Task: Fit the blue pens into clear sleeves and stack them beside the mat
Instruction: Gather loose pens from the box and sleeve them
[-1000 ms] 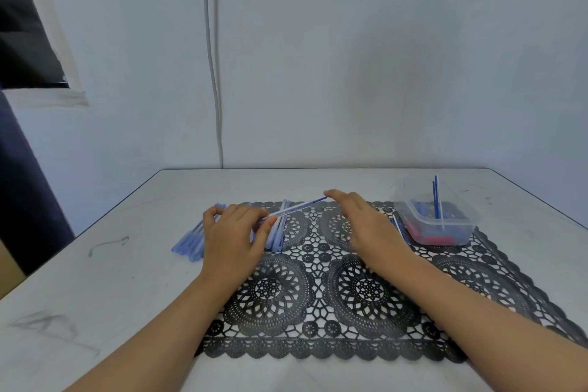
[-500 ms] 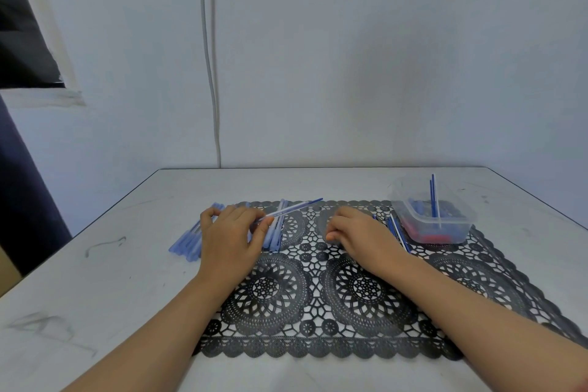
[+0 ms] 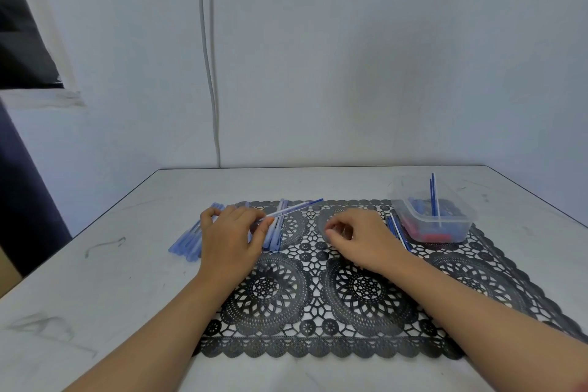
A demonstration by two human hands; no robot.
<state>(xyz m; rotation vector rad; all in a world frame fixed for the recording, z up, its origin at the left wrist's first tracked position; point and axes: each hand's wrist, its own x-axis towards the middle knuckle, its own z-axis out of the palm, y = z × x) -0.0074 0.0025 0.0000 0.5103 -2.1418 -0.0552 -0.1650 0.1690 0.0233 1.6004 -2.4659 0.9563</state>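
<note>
— Right hand (image 3: 369,240) is off the far tip of the pen (image 3: 296,207) now?
— Yes. A second ago it was up at that tip. It has drawn back and rests on the black lace mat (image 3: 318,302), fingers loosely curled, with nothing visible in them.
— And the left hand (image 3: 232,239)?
— It pinches the near end of the clear sleeve (image 3: 280,212) between thumb and fingers, at the mat's left edge. The pen slants up and away to the right, its blue end sticking out of the sleeve.
— Where are the finished ones?
— A pile of sleeved pens (image 3: 186,242) lies on the desk (image 3: 95,264) just left of the mat, partly behind the left hand. A second bunch (image 3: 275,234) lies on the mat, just right of that hand.
— The bare ones?
— A few loose blue pens (image 3: 397,232) lie on the mat between the right hand and the clear tub (image 3: 445,226). More stand tilted in the tub, above something red at the bottom.
</note>
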